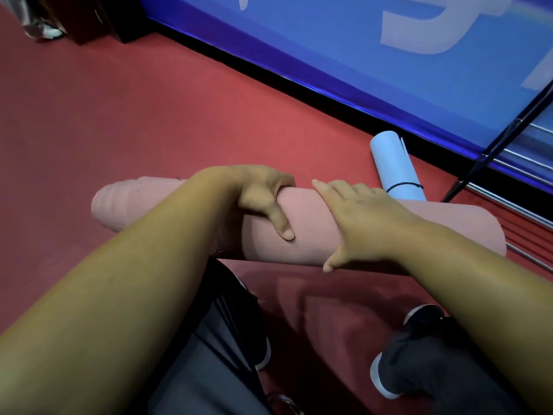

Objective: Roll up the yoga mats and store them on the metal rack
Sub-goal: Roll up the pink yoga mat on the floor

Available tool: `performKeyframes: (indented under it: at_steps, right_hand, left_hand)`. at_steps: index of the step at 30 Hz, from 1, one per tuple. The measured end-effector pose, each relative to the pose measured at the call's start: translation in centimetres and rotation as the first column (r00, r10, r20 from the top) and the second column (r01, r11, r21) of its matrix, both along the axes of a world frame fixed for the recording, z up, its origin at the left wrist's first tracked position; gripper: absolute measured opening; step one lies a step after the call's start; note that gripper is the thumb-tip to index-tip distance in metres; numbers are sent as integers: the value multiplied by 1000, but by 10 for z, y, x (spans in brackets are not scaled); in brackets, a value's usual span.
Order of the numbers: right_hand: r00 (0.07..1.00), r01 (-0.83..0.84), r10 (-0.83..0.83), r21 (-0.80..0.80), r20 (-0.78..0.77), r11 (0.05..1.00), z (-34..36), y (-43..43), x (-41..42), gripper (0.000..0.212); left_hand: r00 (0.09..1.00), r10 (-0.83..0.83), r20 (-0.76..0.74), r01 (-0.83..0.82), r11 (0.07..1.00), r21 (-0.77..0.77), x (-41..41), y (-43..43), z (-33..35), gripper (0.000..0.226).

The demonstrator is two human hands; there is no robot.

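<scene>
A pink yoga mat [311,232], rolled into a thick tube, lies across the middle of the view above the red floor. My left hand [263,196] grips it from above near its middle, thumb down the near side, fingers curled over the far side. My right hand [356,217] lies over the roll just to the right, fingers fairly straight and spread across the top. A light blue rolled mat [395,166], tied with a dark band, lies behind it on the floor. Bars of the metal rack [508,205] show at the right edge.
Red floor [119,115] spreads to the left and behind. A blue banner wall [329,40] with a black base runs diagonally along the back. My legs and dark shoes [419,319] are below the roll. Dark objects stand in the top left corner.
</scene>
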State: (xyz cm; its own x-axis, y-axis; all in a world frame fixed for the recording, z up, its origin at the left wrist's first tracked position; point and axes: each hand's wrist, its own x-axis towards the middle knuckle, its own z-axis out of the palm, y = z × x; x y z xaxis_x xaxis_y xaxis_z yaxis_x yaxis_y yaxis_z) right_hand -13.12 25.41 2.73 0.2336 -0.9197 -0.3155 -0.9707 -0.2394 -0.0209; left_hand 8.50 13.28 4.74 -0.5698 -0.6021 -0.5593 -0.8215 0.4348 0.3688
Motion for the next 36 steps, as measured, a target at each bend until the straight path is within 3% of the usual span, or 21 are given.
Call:
performKeyframes:
  at_steps: [3, 7, 11, 15, 19, 23, 31, 33, 36]
  right_hand:
    - [999, 13, -16, -69, -44, 998, -5, 2, 2, 162]
    - [998, 52, -52, -6, -31, 999, -2, -3, 2, 153]
    - [985, 102, -111, 71, 131, 992, 6, -12, -6, 117]
    - [924, 139, -202, 207, 326, 968, 9, -21, -20, 85]
    - [849, 185, -308, 304, 429, 935, 13, -27, -31, 77]
    - [797, 167, -348, 374, 493, 912, 20, -31, -40, 67]
    - [894, 98, -206, 275, 397, 956, 19, -27, -29, 83]
    - [939, 68, -130, 199, 319, 978, 18, -21, -21, 96]
    - [989, 25, -35, 71, 145, 997, 14, -7, -4, 134]
  left_hand:
    - [999, 47, -18, -44, 993, 107, 3, 0, 1, 82]
    - [999, 51, 9, -52, 989, 141, 0, 2, -2, 83]
    - [999, 28, 20, -29, 996, 82, 0, 5, 2, 90]
    - [997, -63, 50, 68, 993, -96, -1, 17, 7, 101]
    - [920, -187, 343, 337, 824, -455, -9, 40, 11, 138]
    - [932, -206, 298, 349, 729, -589, -14, 43, 13, 132]
    - [960, -182, 214, 259, 866, -427, -13, 24, 13, 111]
    - [974, -146, 175, 198, 920, -337, -11, 17, 12, 106]
    - [996, -41, 80, 54, 983, -173, -3, 7, 10, 99]
